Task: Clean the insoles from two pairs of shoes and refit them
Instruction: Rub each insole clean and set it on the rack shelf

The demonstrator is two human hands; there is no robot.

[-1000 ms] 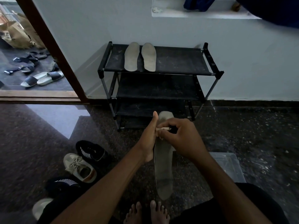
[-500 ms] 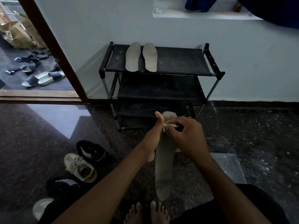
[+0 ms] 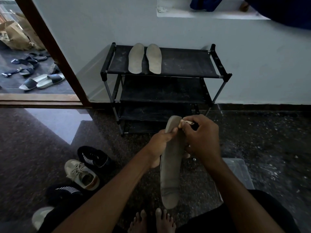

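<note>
A long grey insole stands almost upright in front of me. My left hand grips it near its top from the left, thumb on the front face. My right hand pinches a small pale cloth against the insole's top right edge. Two more grey insoles lie side by side on the top shelf of a black shoe rack. On the floor to my left sit a black striped shoe, a beige sneaker and another black striped shoe.
A clear plastic tub sits on the floor under my right forearm. A pale shoe shows at the lower left. My bare feet are below the insole. Beyond the doorway lie several sandals.
My right hand has moved the cloth up and right to the insole's top edge. My left hand has slipped lower on the insole, its thumb no longer sticking up.
</note>
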